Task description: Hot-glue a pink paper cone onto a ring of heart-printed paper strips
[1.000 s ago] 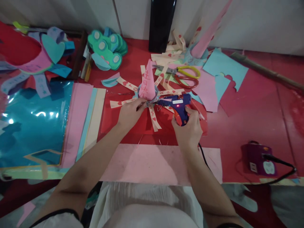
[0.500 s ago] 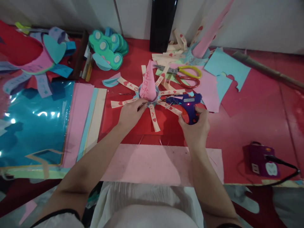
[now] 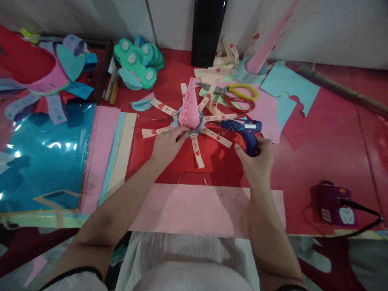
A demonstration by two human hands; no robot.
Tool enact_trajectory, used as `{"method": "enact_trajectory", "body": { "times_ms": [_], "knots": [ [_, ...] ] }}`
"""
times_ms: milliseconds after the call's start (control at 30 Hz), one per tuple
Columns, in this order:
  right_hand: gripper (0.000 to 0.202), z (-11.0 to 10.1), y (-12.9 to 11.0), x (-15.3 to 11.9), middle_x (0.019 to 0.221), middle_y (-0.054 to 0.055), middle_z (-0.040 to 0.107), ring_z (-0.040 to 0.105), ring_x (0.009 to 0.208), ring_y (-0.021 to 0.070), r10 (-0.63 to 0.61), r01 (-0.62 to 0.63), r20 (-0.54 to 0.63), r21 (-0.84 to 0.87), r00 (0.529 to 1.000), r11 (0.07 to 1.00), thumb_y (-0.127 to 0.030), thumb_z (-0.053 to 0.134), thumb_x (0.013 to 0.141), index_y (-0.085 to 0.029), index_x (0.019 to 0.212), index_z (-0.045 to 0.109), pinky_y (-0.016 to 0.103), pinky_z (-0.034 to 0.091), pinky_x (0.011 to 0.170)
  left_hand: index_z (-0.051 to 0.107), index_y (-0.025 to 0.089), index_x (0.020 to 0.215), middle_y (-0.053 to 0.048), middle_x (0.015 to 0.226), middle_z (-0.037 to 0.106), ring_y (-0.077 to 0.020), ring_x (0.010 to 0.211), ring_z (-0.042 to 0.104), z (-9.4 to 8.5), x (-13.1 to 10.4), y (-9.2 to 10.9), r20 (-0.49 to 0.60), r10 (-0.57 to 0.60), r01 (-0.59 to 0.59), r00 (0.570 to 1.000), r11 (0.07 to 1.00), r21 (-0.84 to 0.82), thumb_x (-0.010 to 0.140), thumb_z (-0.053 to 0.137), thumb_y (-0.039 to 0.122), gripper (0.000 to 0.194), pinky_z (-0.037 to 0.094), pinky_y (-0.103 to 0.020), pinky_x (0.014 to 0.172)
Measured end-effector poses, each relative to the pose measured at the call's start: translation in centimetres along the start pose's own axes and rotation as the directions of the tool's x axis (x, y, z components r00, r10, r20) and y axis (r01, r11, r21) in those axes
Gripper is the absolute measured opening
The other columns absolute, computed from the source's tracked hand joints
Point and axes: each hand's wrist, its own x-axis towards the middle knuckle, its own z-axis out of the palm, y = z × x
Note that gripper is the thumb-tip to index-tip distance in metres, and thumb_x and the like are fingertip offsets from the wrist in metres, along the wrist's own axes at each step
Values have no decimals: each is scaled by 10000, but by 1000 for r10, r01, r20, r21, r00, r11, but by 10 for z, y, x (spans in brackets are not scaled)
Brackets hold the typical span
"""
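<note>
A pink paper cone with red writing stands in a light blue ring, from which cream paper strips with red hearts and letters fan out. My left hand pinches the near edge of the ring at the cone's base. In my right hand is a blue glue gun with a small red light, its nozzle pointing left over the strips, a short way from the ring. Red paper lies under the strips.
Behind the strips lie scissors and pliers. Green foam shapes and a red-and-pink paper hat are at the left. Pink and blue sheets lie left, a purple box with a cable right, a stick at the back right.
My right hand has drawn the glue gun a little to the right, so its nozzle is farther from the ring. My left hand has stayed at the cone's base.
</note>
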Motion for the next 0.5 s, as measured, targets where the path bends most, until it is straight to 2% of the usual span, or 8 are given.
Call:
{"method": "enact_trajectory", "body": {
  "times_ms": [167, 267, 500],
  "knots": [
    [428, -7, 6, 9, 804, -7, 514, 470, 699, 98, -9, 9, -61, 14, 998, 1000, -402, 656, 618, -162, 941, 509, 264, 420, 679, 654, 210, 920, 2, 786, 690, -116, 666, 599, 1, -1, -1, -3, 13, -13, 1000, 1000, 0, 848, 503, 278, 180, 389, -215, 606],
    [415, -13, 14, 18, 765, -12, 495, 458, 665, 100, -2, -1, -140, -19, 990, 1000, -403, 647, 623, -157, 932, 521, 271, 424, 668, 655, 201, 928, -8, 797, 690, -116, 659, 594, 1, 0, -2, -2, 7, -7, 1000, 1000, -8, 847, 506, 277, 187, 391, -220, 606],
    [447, -27, 23, 33, 820, 25, 534, 519, 751, 161, 107, -135, -256, -96, 961, 986, -432, 640, 617, -153, 952, 545, 340, 450, 756, 660, 212, 924, 4, 764, 687, -109, 620, 581, 1, -1, -2, -17, 15, -15, 1000, 1000, -17, 848, 503, 288, 190, 395, -221, 590]
  ]
}}
